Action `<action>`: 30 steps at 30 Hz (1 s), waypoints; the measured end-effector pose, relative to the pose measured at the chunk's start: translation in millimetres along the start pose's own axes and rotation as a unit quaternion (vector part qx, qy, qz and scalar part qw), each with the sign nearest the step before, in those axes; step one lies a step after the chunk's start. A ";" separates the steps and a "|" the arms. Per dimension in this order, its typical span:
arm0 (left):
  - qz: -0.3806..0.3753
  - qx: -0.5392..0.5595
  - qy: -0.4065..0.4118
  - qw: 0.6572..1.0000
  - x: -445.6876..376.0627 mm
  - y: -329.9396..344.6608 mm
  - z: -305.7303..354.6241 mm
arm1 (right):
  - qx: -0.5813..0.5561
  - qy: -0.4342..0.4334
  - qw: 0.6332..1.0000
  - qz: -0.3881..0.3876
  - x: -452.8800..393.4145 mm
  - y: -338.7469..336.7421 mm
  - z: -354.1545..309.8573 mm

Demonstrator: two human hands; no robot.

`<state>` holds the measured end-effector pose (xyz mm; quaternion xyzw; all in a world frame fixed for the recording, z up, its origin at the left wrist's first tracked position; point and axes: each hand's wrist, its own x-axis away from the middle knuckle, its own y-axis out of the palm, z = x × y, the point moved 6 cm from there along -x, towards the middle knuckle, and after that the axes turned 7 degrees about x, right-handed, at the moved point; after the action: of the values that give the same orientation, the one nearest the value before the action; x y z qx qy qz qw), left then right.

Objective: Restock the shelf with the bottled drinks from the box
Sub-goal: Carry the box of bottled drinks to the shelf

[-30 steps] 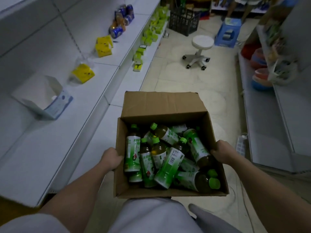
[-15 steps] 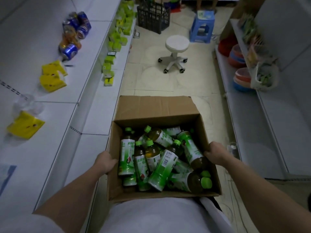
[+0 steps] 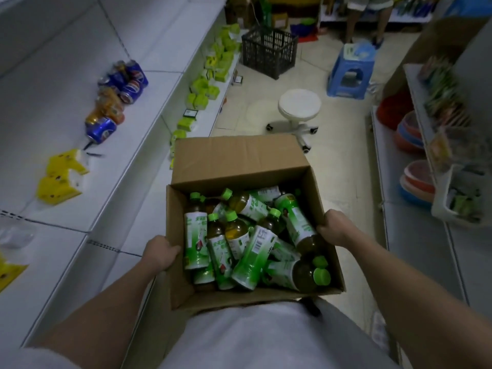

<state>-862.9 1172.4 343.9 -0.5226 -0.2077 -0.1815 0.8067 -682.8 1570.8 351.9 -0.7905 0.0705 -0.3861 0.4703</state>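
Note:
I hold an open cardboard box [image 3: 234, 161] in front of my body, above the aisle floor. Several bottled drinks [image 3: 250, 243] with green caps and green-white labels lie jumbled inside it. My left hand [image 3: 159, 253] grips the box's left wall. My right hand [image 3: 335, 227] grips its right wall. The white shelf [image 3: 106, 182] runs along my left side, close to the box.
On the left shelf lie yellow packs [image 3: 62, 177] and several drink cans [image 3: 117, 99]; green packs [image 3: 202, 94] sit on the lower tier. Ahead in the aisle stand a white wheeled stool [image 3: 299, 107], a black crate [image 3: 269, 50] and a blue stool [image 3: 351, 73]. Bowls [image 3: 415, 179] fill the right shelf. A person's legs show at the far end.
I have moved forward along the aisle with the box; the cans and yellow packs on the left shelf have come nearer. Both hands keep their grip on the box walls.

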 end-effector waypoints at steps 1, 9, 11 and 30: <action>0.007 0.015 -0.002 1.000 -10.6 -3.2 17.2 | 0.006 -0.006 1.000 0.008 -19.3 -22.9 -2.9; 0.004 0.069 -0.029 0.997 -103.7 -10.0 107.8 | 0.072 -0.044 0.996 0.004 -164.3 -123.6 -37.0; 0.004 0.064 -0.036 0.997 -140.7 -15.4 130.1 | 0.060 -0.031 0.998 -0.012 -202.5 -133.7 -41.0; -0.063 0.011 -0.041 0.997 -441.1 -69.6 414.4 | 0.041 0.002 0.998 -0.056 -541.5 -304.5 -55.3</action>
<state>-1332.5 1559.5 318.1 -0.5068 -0.2746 -0.2084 0.7901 -1171.6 1956.4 314.5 -0.7726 0.0113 -0.4160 0.4794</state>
